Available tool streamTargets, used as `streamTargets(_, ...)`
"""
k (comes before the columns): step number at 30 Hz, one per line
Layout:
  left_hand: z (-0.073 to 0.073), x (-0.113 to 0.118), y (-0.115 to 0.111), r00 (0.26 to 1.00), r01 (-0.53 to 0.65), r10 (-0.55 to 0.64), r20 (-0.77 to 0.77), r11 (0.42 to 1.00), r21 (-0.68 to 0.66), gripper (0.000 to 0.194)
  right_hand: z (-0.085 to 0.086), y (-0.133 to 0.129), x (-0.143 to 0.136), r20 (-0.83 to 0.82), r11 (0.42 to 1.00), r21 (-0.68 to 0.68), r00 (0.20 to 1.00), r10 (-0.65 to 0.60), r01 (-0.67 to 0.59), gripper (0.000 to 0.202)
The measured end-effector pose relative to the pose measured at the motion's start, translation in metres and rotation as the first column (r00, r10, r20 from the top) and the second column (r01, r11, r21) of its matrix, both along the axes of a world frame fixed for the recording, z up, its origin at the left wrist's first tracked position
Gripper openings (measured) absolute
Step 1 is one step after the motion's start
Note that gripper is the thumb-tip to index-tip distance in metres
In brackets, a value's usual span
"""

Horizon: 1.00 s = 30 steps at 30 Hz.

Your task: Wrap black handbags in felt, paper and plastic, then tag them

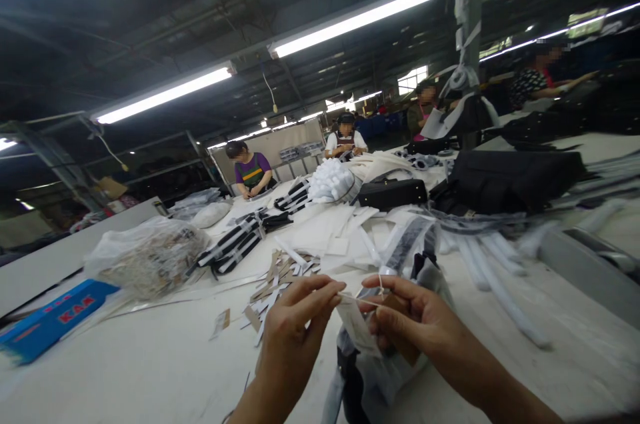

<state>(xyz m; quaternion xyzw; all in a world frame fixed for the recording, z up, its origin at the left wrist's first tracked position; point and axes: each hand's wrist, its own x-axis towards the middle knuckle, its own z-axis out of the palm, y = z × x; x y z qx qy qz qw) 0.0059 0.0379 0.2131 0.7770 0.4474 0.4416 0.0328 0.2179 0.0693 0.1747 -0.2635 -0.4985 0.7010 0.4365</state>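
My left hand (297, 331) is closed in a pinch on one end of a thin white string (365, 301). My right hand (420, 324) has its fingers closed around a brown card tag (406, 344), with the string running to its fingertips. Between the hands hangs a white tag (357, 325), tilted, near the string. Whether both tags are tied to this string I cannot tell. Below the hands lies a black item in clear plastic wrapping (385, 377), partly hidden by my right hand and the tags.
Loose paper tags (273, 287) lie scattered ahead. On the left are a blue box (55, 317) and a plastic bag of tags (150, 254). Black bags (515, 177) and foam tubes (480, 261) lie to the right. Several co-workers, one in a purple top (253, 171), sit or stand farther back.
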Motion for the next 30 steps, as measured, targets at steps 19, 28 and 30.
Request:
streamTargets(19,0.02,-0.009,0.008,0.698,0.195,0.073,0.712,0.938,-0.288,0.014,-0.025,0.006,0.004,-0.043,0.997,-0.034,0.997,-0.066,0.065,0.047)
streamTargets(28,0.032,0.013,0.003,0.899,0.21,-0.035,0.436,0.909,-0.361,0.017,-0.005,-0.013,0.0,0.045,0.497,0.777,0.752,-0.657,0.387,0.04)
streamTargets(30,0.034,0.02,0.002,0.917,0.23,-0.077,0.39,0.903,-0.363,0.016,0.005,-0.016,-0.006,0.035,0.487,0.796,0.776,-0.63,0.36,0.046)
